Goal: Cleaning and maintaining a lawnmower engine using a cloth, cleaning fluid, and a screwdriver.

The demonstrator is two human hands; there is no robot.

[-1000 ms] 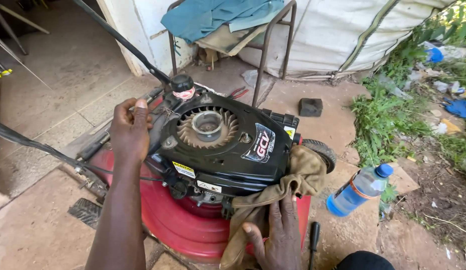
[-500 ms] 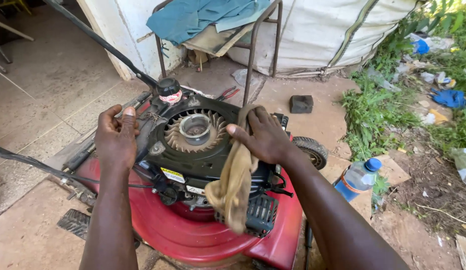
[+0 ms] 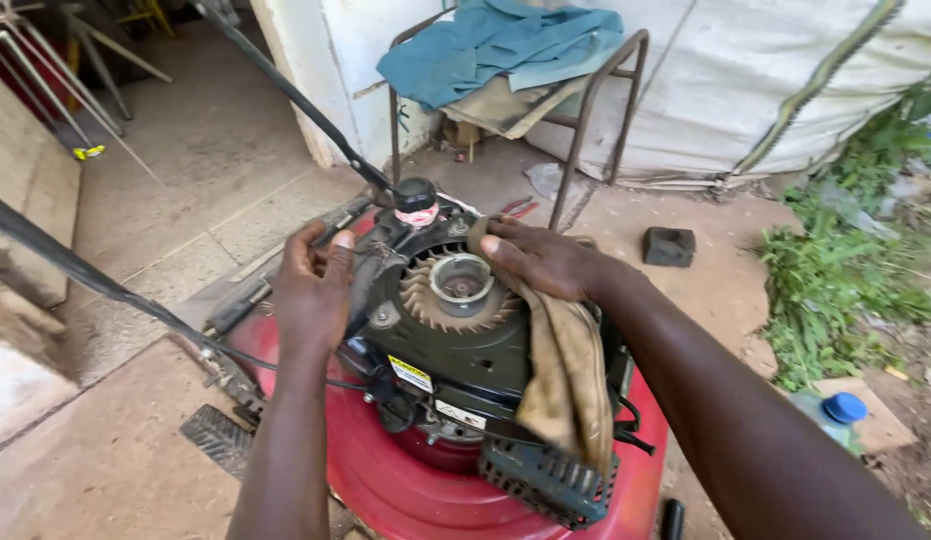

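A yellow-and-white rectangular label and a white strip label sit on the black engine's front face.
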